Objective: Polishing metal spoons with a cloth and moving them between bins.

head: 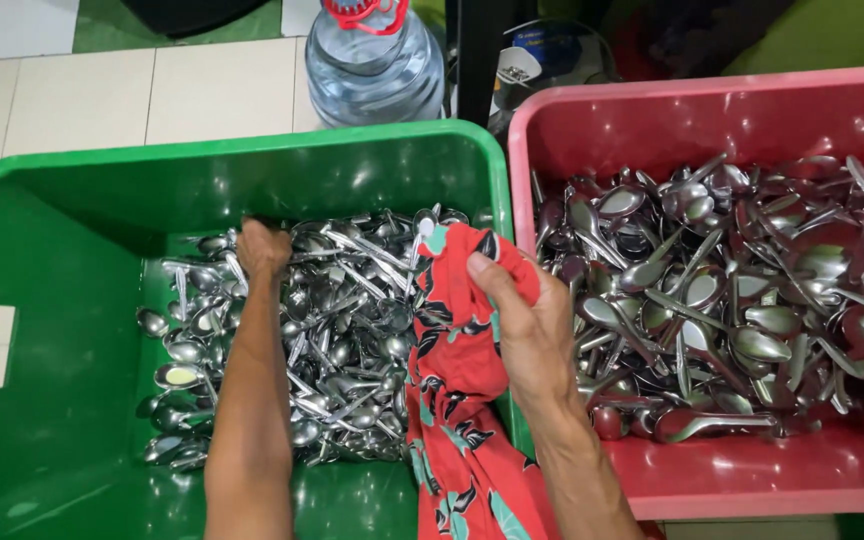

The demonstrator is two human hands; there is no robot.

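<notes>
So, quick rundown:
Step in hand: looks like the person is picking a spoon out of the green bin (72,200) while the cloth waits in the other hand.
Left hand (263,247): down in the spoons (342,330) at the far side of the green bin; fingers curl into the pile, can't tell what they pinch.
Right hand (527,320): fingers and thumb clamped on a red floral cloth (457,390), bunched over the wall between the bins.
Next move, a guess: lift 1 spoon free and bring it to the cloth.
Counts: 2 bins, green and pink bin (712,110); 1 cloth; 1 water jug (372,60) behind; spoons too many to count, 2 piles.
</notes>
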